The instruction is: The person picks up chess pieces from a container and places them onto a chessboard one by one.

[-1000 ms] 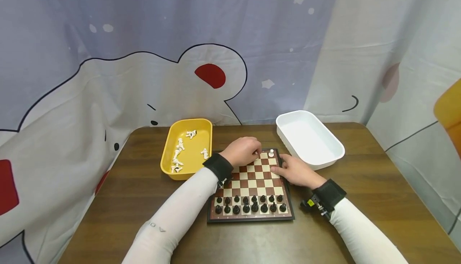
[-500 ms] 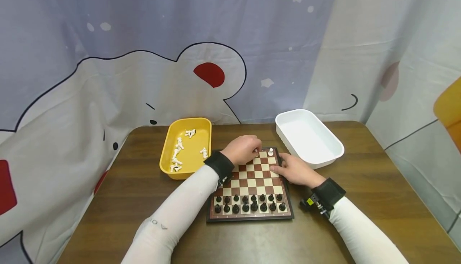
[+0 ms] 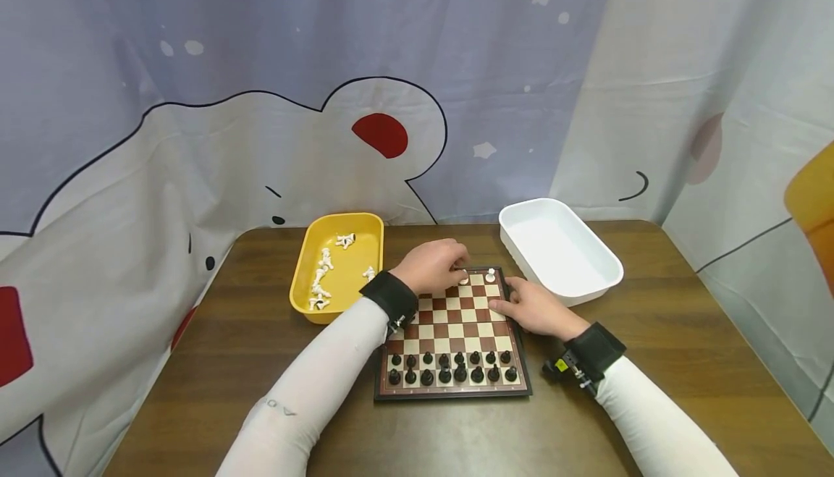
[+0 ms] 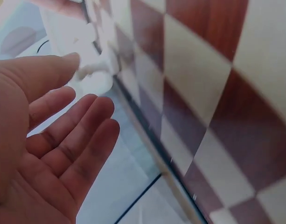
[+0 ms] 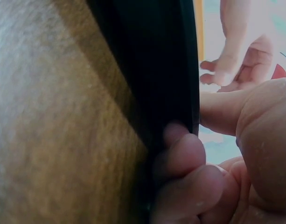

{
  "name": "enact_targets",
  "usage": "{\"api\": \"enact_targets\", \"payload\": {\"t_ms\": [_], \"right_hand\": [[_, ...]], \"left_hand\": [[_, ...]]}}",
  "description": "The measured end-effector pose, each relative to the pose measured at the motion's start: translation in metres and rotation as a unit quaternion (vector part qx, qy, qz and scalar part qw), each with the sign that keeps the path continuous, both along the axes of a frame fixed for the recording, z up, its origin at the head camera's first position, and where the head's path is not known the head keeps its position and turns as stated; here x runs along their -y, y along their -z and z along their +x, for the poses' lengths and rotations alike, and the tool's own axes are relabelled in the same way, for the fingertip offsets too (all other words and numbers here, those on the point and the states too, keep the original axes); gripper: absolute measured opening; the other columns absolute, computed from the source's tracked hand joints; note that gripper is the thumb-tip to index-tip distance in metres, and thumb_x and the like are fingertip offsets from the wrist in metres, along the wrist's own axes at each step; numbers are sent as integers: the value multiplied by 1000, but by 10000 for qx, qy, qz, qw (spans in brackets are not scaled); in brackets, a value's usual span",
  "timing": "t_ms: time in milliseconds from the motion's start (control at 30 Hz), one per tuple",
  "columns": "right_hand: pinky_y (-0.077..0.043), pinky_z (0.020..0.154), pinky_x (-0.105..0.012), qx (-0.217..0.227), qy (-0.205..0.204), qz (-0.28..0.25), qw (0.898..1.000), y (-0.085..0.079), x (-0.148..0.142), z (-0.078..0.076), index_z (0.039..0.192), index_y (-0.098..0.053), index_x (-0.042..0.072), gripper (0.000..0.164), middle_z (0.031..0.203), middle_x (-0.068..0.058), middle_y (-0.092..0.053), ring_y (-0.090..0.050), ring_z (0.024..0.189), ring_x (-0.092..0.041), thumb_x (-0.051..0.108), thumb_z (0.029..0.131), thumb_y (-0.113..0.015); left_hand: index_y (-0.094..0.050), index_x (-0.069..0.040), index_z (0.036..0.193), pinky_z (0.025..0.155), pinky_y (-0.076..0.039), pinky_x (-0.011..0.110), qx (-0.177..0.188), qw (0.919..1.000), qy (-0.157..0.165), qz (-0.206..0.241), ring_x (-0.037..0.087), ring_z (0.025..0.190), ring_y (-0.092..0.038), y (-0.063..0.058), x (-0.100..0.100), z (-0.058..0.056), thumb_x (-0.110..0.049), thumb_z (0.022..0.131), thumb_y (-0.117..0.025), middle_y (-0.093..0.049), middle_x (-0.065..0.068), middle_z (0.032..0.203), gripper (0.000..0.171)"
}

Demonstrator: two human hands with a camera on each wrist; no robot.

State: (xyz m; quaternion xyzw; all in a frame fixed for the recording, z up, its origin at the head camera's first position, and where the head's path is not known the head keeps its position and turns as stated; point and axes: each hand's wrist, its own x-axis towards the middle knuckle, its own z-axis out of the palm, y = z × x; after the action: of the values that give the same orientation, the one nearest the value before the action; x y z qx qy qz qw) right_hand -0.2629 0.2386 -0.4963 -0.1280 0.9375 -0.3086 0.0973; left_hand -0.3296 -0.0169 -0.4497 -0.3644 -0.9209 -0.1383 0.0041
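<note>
The chessboard (image 3: 452,331) lies on the wooden table with two rows of black chess pieces (image 3: 445,376) along its near side. A white chess piece (image 3: 491,275) stands in the far right corner. Another white chess piece (image 3: 464,279) stands on the far row, to its left. Just beside that second piece is my left hand (image 3: 431,268); in the left wrist view its fingers (image 4: 94,149) are loosely spread, with nothing between them. My right hand (image 3: 537,308) grips the board's right edge, thumb on top and fingers (image 5: 184,156) against the dark side.
Left of the board sits a yellow tray (image 3: 301,274) holding several white chess pieces (image 3: 321,281). A white tray (image 3: 609,274) stands behind my right hand. A patterned curtain (image 3: 495,86) hangs behind the table's far edge.
My left hand has let go of the white chess piece and drawn slightly left and back, so the piece shows on the far row. My right hand keeps its place at the board's edge.
</note>
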Motion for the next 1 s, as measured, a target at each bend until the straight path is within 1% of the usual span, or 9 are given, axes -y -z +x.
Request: {"api": "enact_targets", "payload": {"t_ms": [133,233,400,567,667,833,1000], "right_hand": [[-54,74,-36,46,25,22,10000,0,0,0,160,-37,-20,84,86,-4,-74,-68,78,-16,41,111,-68],[-53,73,-36,74,33,24,10000,0,0,0,160,-37,-20,84,87,-4,-74,-68,78,-16,41,111,-68],[-52,70,-36,21,-13,57,10000,-2,-1,2,159,-36,-22,84,84,-3,-73,-66,75,-16,40,111,-68],[-51,72,-36,-39,-46,58,10000,-2,-2,1,159,-36,-22,84,82,-3,-72,-65,75,-16,39,111,-69],[-50,70,-36,-59,-47,74,9999,-2,-2,1,158,-36,-23,85,81,-3,-71,-64,73,-17,40,111,-69],[-47,65,-35,-29,-27,46,10000,-1,-2,3,159,-36,-22,84,78,-3,-68,-61,68,-16,39,111,-69],[-47,63,-35,-16,-10,8,10000,-2,-3,4,159,-36,-22,84,78,-4,-69,-61,67,-17,39,111,-69]], "left_hand": [[-77,-12,130,89,-60,34,16,9994,-197,294,15,101,-71,-10,13,1,-31,108,-77,-75,1,117,29],[-77,-12,131,91,-60,35,32,9980,-389,490,16,104,-72,-17,26,2,-32,108,-76,-76,1,118,30],[-77,-12,132,91,-60,36,52,9936,-790,802,17,104,-70,-27,48,3,-32,108,-77,-74,1,117,31],[-77,-10,130,91,-60,39,18,9882,-1075,1095,21,103,-70,-35,71,5,-30,107,-77,-74,5,117,31],[-77,-8,129,91,-60,41,67,9854,-1189,1217,23,101,-70,-35,86,5,-29,107,-78,-74,6,115,30],[-77,-7,131,90,-60,42,206,9820,-1392,1258,24,103,-70,-32,111,8,-29,107,-77,-75,6,117,33],[-76,-7,130,91,-61,45,217,9794,-1529,1299,27,105,-71,-30,134,10,-28,107,-76,-77,8,120,31]]}}
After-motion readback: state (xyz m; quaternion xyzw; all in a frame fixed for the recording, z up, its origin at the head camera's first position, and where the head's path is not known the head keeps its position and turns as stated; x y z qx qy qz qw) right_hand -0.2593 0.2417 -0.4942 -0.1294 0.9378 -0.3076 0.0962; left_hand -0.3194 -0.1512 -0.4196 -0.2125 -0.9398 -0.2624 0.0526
